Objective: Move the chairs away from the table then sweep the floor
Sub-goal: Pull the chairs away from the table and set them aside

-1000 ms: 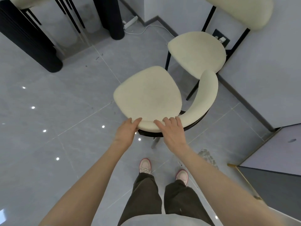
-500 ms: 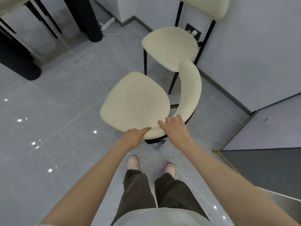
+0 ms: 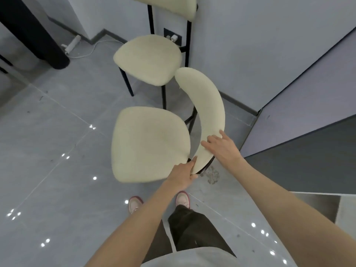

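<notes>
Two cream chairs with black frames stand close together by the wall (image 3: 250, 45). The far chair (image 3: 148, 58) sits with its back to the wall. The near chair (image 3: 150, 143) is just in front of it, directly ahead of the person's feet. Its curved backrest (image 3: 208, 105) reaches up beside the far chair's seat, though the view does not show whether they touch.

Both hands are on that backrest. The left hand (image 3: 184, 173) grips its lower end, with the fingers curled round the edge where it meets the seat. The right hand (image 3: 221, 149) holds it higher up, with the thumb on the inner face and the fingers spread over the outer rim. The seat hides the legs, so it is unclear whether the chair is lifted or resting on the floor (image 3: 57, 132).

The step in hand looks like clearing the chairs. A dark post (image 3: 34, 33) at the upper left, probably part of the table, is well apart from both of them. Next, the near chair needs to be settled beside the far one without their frames knocking, and then both hands can let go.

Sweeping has not begun, and no broom is in sight. A crumbly patch of dirt (image 3: 212, 175) lies just beside the chair, and dark specks dot the tiles.
</notes>
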Demonstrator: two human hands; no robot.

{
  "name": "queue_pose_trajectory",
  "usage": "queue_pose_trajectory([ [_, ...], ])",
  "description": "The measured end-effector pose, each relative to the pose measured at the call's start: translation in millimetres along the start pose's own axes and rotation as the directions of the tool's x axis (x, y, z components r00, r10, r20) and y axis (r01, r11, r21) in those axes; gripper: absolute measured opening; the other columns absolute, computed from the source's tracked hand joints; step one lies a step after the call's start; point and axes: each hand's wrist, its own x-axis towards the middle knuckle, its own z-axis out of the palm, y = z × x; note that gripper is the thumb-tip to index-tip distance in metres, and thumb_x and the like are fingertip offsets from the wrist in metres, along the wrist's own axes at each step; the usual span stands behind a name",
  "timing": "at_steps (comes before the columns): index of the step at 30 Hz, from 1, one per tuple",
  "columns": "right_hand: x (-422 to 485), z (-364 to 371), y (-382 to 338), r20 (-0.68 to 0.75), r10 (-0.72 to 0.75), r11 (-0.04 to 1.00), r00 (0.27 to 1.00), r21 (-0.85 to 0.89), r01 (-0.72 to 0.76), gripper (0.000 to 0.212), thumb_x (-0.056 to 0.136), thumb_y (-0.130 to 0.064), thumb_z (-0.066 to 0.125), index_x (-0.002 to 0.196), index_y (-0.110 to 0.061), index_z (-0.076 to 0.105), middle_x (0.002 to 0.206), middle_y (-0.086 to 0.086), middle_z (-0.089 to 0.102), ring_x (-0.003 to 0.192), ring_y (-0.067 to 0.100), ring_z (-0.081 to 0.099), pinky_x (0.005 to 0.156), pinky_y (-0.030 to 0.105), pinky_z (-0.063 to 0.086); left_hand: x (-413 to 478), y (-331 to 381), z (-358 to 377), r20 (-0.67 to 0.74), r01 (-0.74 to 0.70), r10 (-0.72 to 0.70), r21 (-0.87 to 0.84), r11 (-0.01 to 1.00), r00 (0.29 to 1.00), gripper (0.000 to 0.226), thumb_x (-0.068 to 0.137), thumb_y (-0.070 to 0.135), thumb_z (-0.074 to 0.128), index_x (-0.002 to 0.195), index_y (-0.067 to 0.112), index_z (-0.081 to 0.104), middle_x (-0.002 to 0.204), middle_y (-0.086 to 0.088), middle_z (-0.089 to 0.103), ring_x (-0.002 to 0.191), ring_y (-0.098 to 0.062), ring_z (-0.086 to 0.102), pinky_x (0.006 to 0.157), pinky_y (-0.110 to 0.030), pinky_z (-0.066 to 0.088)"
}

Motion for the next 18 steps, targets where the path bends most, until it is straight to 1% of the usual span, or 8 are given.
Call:
queue_pose_trajectory([
  [2,-7.3,1.7,16.4,-0.029,0.089,0.995,0.996,0.051,-0.088,0.054,0.049,0.007,0.077,0.097,-0.014,0.064,0.084,0.004,0.063,0.077,0.023,0.064,0.086,0.039,0.052,10.6,17.6,3.1,0.004,-0.019,0.019,-0.025,1.0,1.0,0.07,0.097,0.034,0.048,0.152,0.02,0.008,0.125,-0.015,0.059,0.11,-0.035,0.056,0.095,-0.04,0.041],
  [3,-10.8,3.4,23.1,-0.029,0.147,0.984,0.989,0.102,-0.144,0.054,0.045,0.01,0.077,0.092,-0.012,0.064,0.084,0.004,0.063,0.073,0.022,0.064,0.063,0.031,0.054,16.2,24.5,4.3,0.014,-0.028,0.029,-0.038,0.999,0.999,0.072,0.096,0.036,0.049,0.152,0.02,0.006,0.126,-0.016,0.058,0.11,-0.035,0.056,0.095,-0.041,0.041],
  [5,-16.4,9.3,32.1,-0.003,0.212,0.959,0.977,0.196,-0.207,0.051,0.054,0.014,0.074,0.096,-0.01,0.061,0.099,0.004,0.062,0.085,0.02,0.064,0.038,0.02,0.029,27.2,32.2,4.1,0.06,-0.036,0.04,-0.07,0.997,0.997,0.078,0.094,0.042,0.051,0.152,0.02,0.004,0.129,-0.016,0.056,0.112,-0.035,0.055,0.096,-0.04,0.041],
  [7,-17.1,21.8,34.5,-0.035,0.252,0.932,0.967,0.277,-0.233,0.045,0.072,0.013,0.065,0.109,-0.012,0.057,0.135,0.006,0.05,0.128,0.021,0.049,0.045,0.023,0.037,35.7,31.5,-1.7,0.125,-0.055,0.069,-0.114,0.992,0.99,0.087,0.088,0.05,0.057,0.152,0.023,0.004,0.132,-0.015,0.055,0.113,-0.035,0.055,0.096,-0.041,0.044],
  [9,-16.0,27.3,27.2,0.024,0.41,0.804,0.912,0.462,-0.374,0.044,0.081,0.015,0.051,0.112,-0.016,0.054,0.159,0.005,0.014,0.148,0.024,0.012,0.059,0.031,0.047,38.2,24.5,-12.2,0.17,-0.094,0.117,-0.135,0.986,0.979,0.091,0.084,0.053,0.061,0.152,0.026,0.006,0.136,-0.012,0.053,0.114,-0.033,0.056,0.096,-0.043,0.045],
  [11,-14.9,28.2,14.3,0.119,0.556,0.581,0.823,0.652,-0.487,0.045,0.084,0.011,0.043,0.114,-0.02,0.053,0.161,0.0,-0.003,0.144,0.026,0.019,0.066,0.035,0.053,38.3,14.5,-21.8,0.166,-0.132,0.143,-0.071,0.989,0.976,0.084,0.087,0.051,0.058,0.151,0.029,0.009,0.139,-0.009,0.05,0.116,-0.03,0.054,0.096,-0.043,0.046],
  [14,-12.6,35.9,-2.4,0.171,0.675,0.248,0.717,0.863,-0.439,0.055,0.084,0.011,0.032,0.117,-0.024,0.059,0.155,-0.002,0.021,0.116,0.029,0.05,0.076,0.028,0.05,35.8,-3.1,-28.5,0.097,-0.151,0.138,0.144,0.978,0.986,0.069,0.095,0.049,0.043,0.151,0.03,0.008,0.15,-0.005,0.037,0.124,-0.029,0.049,0.097,-0.041,0.045],
  [18,-10.8,39.6,-11.9,0.111,0.758,0.181,0.643,0.912,-0.369,0.041,0.093,-0.007,0.032,0.119,-0.024,0.06,0.146,-0.003,0.04,0.091,0.025,0.061,0.065,0.022,0.045,35.7,-24.1,-30.4,0.007,-0.039,0.039,0.349,0.936,0.999,0.06,0.101,0.038,0.031,0.151,0.031,-0.002,0.16,0.0,0.014,0.145,-0.028,0.019,0.114,-0.046,0.026],
])
